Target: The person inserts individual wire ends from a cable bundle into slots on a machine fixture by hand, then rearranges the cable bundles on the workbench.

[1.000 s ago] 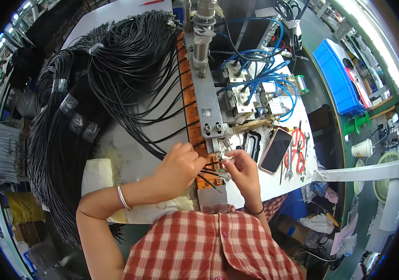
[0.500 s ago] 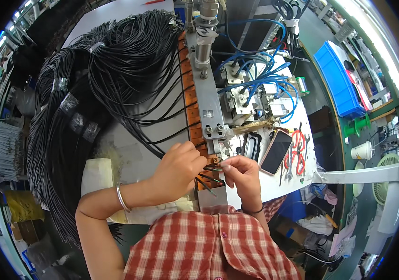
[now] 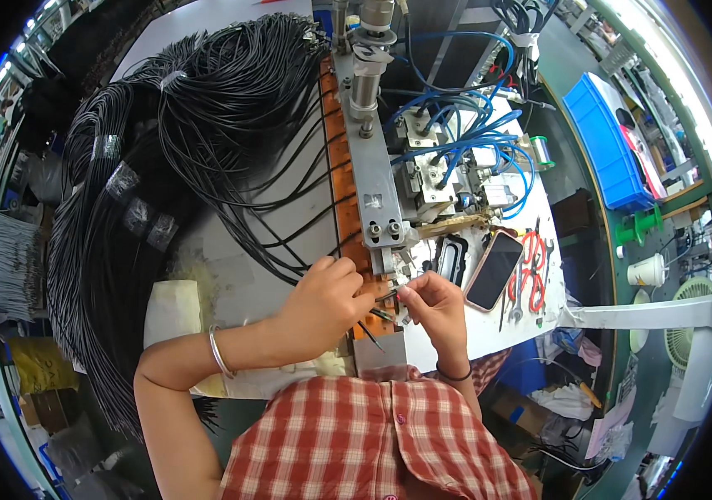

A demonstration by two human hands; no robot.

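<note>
Drawn closer together since a second ago, left hand and right hand pinch thin black wire ends at the orange fixture strip, phone lying right.

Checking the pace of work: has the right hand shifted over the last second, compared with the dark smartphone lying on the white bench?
No. The right hand stays just left of the dark smartphone, pinching at the same spot.

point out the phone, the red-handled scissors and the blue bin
phone (image 3: 494, 270), head view, middle of its dark screen
red-handled scissors (image 3: 533, 268), head view, on the red handle loops right of the phone
blue bin (image 3: 604, 142), head view, on its blue side wall at the upper right
</note>
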